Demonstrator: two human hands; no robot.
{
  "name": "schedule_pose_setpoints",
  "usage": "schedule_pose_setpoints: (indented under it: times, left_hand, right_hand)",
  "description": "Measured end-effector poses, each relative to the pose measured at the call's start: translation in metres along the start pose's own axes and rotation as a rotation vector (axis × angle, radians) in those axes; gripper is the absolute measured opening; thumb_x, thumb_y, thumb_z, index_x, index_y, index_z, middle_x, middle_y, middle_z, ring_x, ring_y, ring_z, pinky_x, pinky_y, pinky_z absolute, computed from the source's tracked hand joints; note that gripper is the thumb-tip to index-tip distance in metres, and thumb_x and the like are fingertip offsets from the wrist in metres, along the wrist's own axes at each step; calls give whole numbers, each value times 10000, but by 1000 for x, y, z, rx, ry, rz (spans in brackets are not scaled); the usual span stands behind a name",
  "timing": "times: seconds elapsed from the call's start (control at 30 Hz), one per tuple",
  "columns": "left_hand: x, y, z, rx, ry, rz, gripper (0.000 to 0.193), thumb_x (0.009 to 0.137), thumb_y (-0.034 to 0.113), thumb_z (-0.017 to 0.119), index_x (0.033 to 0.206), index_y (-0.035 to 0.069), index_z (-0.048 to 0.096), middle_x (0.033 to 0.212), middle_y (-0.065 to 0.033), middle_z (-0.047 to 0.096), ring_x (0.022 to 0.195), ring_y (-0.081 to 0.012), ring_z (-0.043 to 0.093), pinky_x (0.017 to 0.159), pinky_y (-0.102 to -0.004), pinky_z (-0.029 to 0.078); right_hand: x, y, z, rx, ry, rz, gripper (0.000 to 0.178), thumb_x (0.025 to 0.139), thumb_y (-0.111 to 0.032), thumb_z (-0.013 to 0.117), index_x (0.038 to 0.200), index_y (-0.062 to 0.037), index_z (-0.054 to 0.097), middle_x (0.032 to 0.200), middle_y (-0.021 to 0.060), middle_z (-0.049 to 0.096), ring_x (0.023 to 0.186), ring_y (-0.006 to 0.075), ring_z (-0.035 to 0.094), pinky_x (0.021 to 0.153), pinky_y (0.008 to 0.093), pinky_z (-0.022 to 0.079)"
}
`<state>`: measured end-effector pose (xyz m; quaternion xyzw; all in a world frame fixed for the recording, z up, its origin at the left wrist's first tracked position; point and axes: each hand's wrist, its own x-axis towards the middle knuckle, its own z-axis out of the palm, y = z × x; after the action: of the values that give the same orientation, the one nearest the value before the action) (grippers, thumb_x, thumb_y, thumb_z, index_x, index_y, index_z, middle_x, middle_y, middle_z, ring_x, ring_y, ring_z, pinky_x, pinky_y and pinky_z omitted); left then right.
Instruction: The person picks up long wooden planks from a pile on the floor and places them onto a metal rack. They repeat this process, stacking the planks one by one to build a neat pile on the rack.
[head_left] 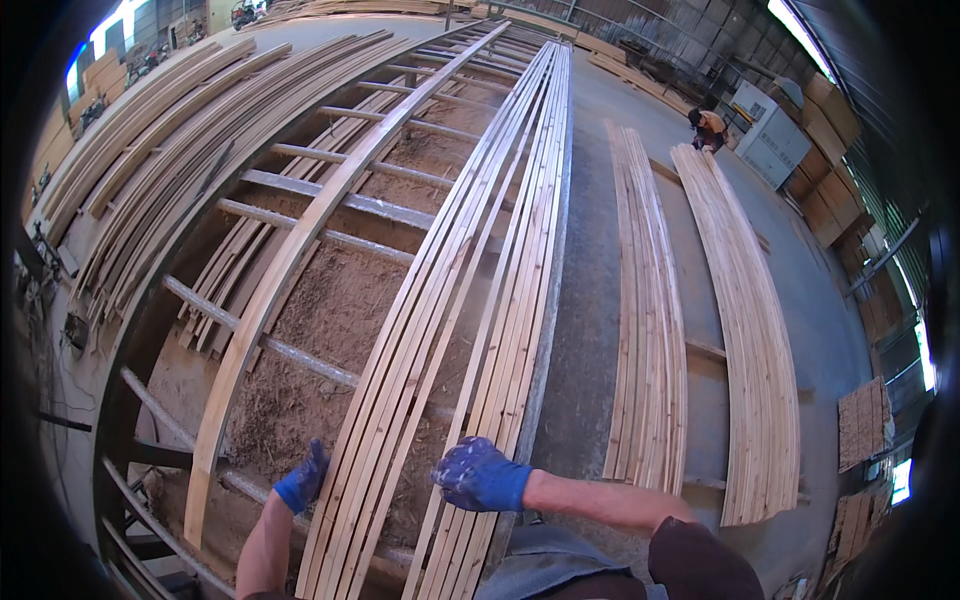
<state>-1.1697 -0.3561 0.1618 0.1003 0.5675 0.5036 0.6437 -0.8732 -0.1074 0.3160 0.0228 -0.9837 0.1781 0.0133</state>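
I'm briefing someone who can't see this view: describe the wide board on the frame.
Find the long metal frame running away from the person. On it, left of the blue-gloved left hand and the narrow strips, lies the wide board. Unlike them, it lies singly and is much broader.

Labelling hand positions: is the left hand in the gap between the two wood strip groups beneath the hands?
No, the left hand is at the left strip group's outer left edge.

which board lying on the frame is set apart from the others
The wide board left of the left hand. It lies alone across the bars; the narrow strips lie bunched to its right.
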Motion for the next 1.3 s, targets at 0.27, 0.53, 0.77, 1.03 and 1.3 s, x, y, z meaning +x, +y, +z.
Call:
schedule_pose_setpoints:
  times: [0.27,0.53,0.77,1.03,1.3]
  left_hand:
    - [-134,50,190,1040,353,716,145,883,263,743,854,123,764,765,-124,722,626,-287,701,583,-374,556]
    - [-174,-14,245,972,560,626,299,948,369,681,793,114,688,670,-186,635,587,-397,616,543,-493,470]
    - [-188,-51,267,1166,702,645,304,957,384,653,885,94,703,609,-165,612,540,-376,609,529,-489,477]
    - [-165,-93,260,1230,753,434,307,990,318,581,1002,41,711,814,-211,701,723,-411,670,687,-516,533]
    - [-90,-75,255,996,585,608,368,996,300,595,1126,-24,711,1013,-236,735,905,-363,717,827,-446,565]
  right_hand:
    - [26,30,30,-79,24,-206,90,752,-182,653,785,-113,700,798,110,673,792,315,671,663,463,493]
    - [54,45,10,-207,-587,-244,297,849,-396,642,955,-143,757,993,130,739,980,321,695,789,501,516]
    - [78,41,6,-204,-372,-288,342,884,-495,636,877,-176,759,869,69,734,862,277,705,759,447,504]
    - [49,33,46,-217,165,-216,97,769,-240,690,756,-145,703,746,72,675,772,293,669,718,453,511]
    - [-17,10,8,126,500,-80,146,874,-218,692,975,-125,742,919,92,731,839,296,696,748,425,539]
